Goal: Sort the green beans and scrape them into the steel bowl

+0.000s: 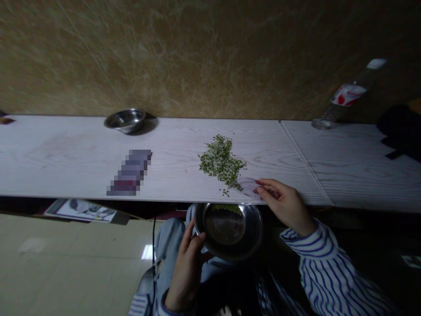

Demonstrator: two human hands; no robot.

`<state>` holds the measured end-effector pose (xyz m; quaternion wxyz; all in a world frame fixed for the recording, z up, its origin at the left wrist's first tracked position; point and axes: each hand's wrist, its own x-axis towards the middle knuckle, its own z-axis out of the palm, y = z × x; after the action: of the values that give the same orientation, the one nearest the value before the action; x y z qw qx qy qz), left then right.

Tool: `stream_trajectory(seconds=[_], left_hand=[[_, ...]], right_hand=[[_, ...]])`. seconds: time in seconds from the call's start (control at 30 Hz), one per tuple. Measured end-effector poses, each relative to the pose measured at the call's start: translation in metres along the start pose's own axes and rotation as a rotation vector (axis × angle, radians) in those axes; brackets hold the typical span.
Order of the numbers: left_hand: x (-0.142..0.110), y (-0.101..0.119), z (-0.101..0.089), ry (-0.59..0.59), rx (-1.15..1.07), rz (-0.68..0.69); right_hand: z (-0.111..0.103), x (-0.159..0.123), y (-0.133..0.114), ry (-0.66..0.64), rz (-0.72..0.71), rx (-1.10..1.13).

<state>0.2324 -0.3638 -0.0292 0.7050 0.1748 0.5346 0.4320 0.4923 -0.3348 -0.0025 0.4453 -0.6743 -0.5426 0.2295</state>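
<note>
At lower centre of frame, left hand (187, 265) slants upward, fingers gripping the left rim of a steel bowl (226, 230), some green beans (226, 208) inside. Right of that, right hand (287, 204) angles in from lower right, fingers pinching a clear plastic piece (249, 186) by the bean heap (220, 159), mid-frame on tabletop (174, 162). Upper left: second bowl (126, 120).

Dimly lit brown marbled wall (184, 57) on the far side
Pale wood-grain table (69, 171) running left to right, glossy tiled floor (82, 267) at near left
</note>
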Motion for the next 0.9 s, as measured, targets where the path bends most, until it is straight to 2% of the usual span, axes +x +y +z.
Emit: stream_trajectory(seconds=[0.53, 0.8, 0.9], left_hand=[[0.000, -0.001, -0.001, -0.012, 0.002, 0.006], [0.000, 0.001, -0.003, 0.015, 0.003, 0.009], [0.000, 0.003, -0.005, -0.010, -0.001, 0.016]], right_hand=[[0.000, 0.000, -0.005, -0.014, -0.022, 0.016], [0.011, 0.006, -0.006, -0.045, -0.025, 0.014], [0.015, 0.010, -0.010, -0.066, -0.037, 0.012]])
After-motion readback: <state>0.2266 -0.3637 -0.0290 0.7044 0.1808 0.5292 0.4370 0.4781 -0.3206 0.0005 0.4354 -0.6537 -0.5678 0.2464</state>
